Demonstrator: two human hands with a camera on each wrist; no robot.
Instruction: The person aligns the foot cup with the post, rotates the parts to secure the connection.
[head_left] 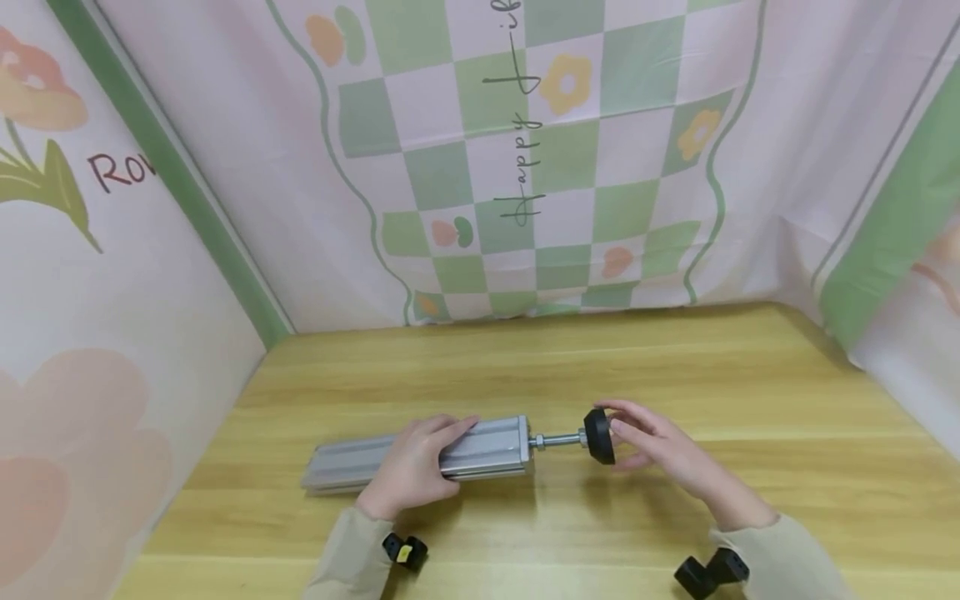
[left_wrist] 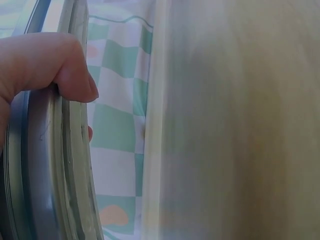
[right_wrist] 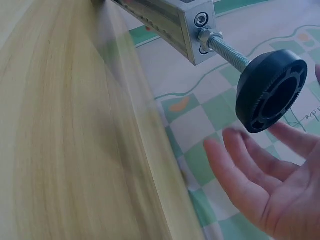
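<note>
My left hand grips a long silver aluminium profile, thumb on the near side and fingers over the top. The left wrist view shows the thumb bent against the grooved profile. From the profile's right end a threaded rod with a nut sticks out, carrying a round black levelling foot. My right hand is at the foot, its fingers loosely spread around the rim. In the right wrist view that hand has relaxed fingers; whether a fingertip touches the foot is hard to tell.
Beneath the profile lies a wooden tabletop, with shadows under the profile. A patterned cloth hangs along the back edge, and more cloth stands at the left and right sides. Black wrist cameras are on both sleeves.
</note>
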